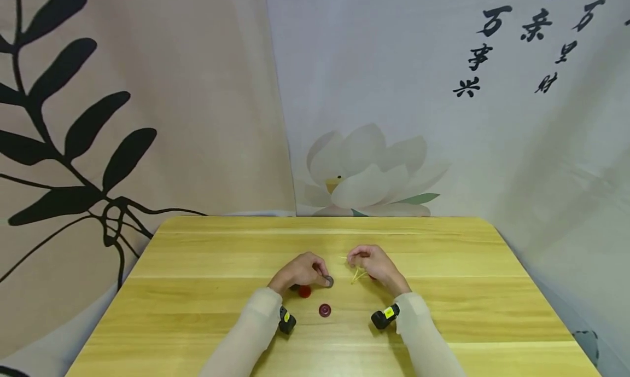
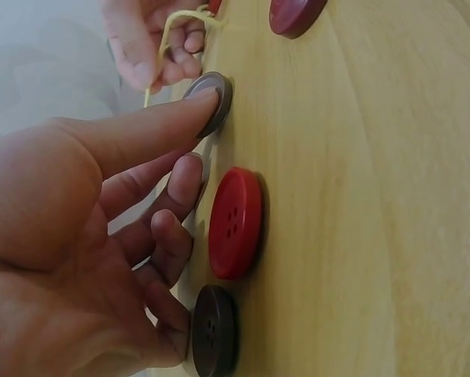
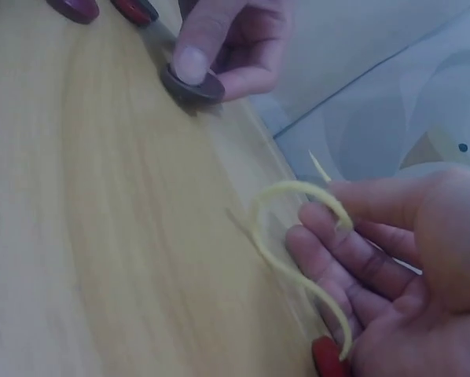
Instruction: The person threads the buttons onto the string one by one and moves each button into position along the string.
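Between thumb and fingers my left hand (image 1: 304,268) pinches a grey-brown button (image 2: 225,102), tilted up on its edge close to the tabletop. Beside that hand lie a red four-hole button (image 2: 236,224) and a dark brown button (image 2: 213,330). My right hand (image 1: 376,262) pinches a thin yellow cord (image 3: 307,284) near one end, and the tip sticks out past the fingers. The cord curves down to another red button (image 3: 327,357), partly hidden below the right hand; whether it passes through the holes I cannot tell. A gap separates the two hands.
A maroon button (image 1: 325,310) lies on the table nearer to me, between the forearms. The wooden table (image 1: 211,256) ends at a fabric backdrop (image 1: 236,120) with a printed plant and flower. Black wrist cameras (image 1: 287,321) sit at both cuffs.
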### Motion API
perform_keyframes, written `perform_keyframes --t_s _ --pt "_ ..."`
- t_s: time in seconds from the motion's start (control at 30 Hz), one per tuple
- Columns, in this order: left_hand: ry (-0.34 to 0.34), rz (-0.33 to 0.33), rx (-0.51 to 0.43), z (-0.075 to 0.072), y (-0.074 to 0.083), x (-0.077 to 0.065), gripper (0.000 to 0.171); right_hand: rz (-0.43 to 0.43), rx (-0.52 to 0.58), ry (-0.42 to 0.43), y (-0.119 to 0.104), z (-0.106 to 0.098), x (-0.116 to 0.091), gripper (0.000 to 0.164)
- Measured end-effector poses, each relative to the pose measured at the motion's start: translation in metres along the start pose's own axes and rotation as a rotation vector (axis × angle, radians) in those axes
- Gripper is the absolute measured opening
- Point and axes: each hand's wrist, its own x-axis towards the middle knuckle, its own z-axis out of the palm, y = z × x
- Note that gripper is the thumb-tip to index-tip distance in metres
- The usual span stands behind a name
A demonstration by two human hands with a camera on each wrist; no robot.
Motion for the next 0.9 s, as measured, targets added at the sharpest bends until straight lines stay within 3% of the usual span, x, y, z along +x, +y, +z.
perform_keyframes --t_s 0.57,0.77,0.9 --pt "0.053 0.023 -0.033 0.001 -0.004 -0.001 0.012 -0.069 -0.032 0.111 -0.016 0.004 -0.008 0.016" --pt "0.065 -0.006 -0.057 -0.002 -0.003 -0.004 0.011 -0.072 -0.04 0.098 -0.034 0.007 -0.019 0.015" --pt "0.086 -0.023 -0.074 -0.004 -0.006 -0.003 0.011 -0.071 -0.026 0.087 -0.034 0.008 -0.019 0.016"
